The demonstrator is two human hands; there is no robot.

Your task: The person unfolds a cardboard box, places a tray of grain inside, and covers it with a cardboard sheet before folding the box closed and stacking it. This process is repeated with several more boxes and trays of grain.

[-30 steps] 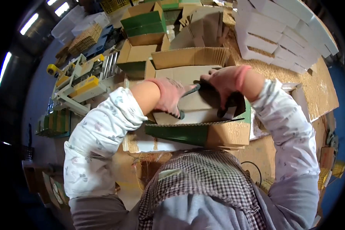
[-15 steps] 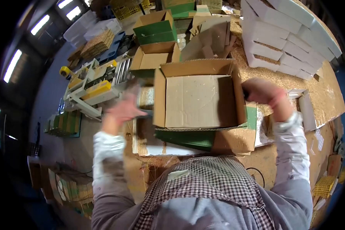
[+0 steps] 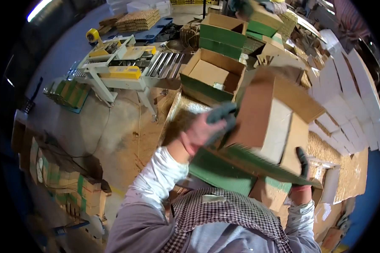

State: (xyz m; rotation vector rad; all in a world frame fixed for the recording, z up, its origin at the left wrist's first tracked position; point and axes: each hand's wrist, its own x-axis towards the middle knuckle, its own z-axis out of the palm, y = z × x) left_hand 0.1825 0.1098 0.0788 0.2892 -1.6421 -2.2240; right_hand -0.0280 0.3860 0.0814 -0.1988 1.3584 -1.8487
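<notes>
An open-topped cardboard box point(image 3: 251, 109) with a green lower band is tilted in front of me, and a pale panel lies on its inner bottom. My right hand point(image 3: 303, 166), in a dark-fingered glove, grips its near right wall with the thumb over the rim. At the box's left side is my left hand point(image 3: 211, 124), its grey-gloved fingers bent and pressed close against the cardboard; the exact contact is partly hidden. Under the box lies a green cardboard piece point(image 3: 223, 168), close to my checked apron point(image 3: 223, 206).
Open green-banded boxes point(image 3: 211, 76) stand beyond my left hand. A roller conveyor machine point(image 3: 126, 71) with yellow parts is at the left. White stacked cartons point(image 3: 346, 97) rise on the right. Another person's gloved hand point(image 3: 268, 6) is at a far box.
The box has gone from nearly level to tilted and turned. My left hand has come from apart to its left side; my right hand is lower on the near right wall. The view has shifted.
</notes>
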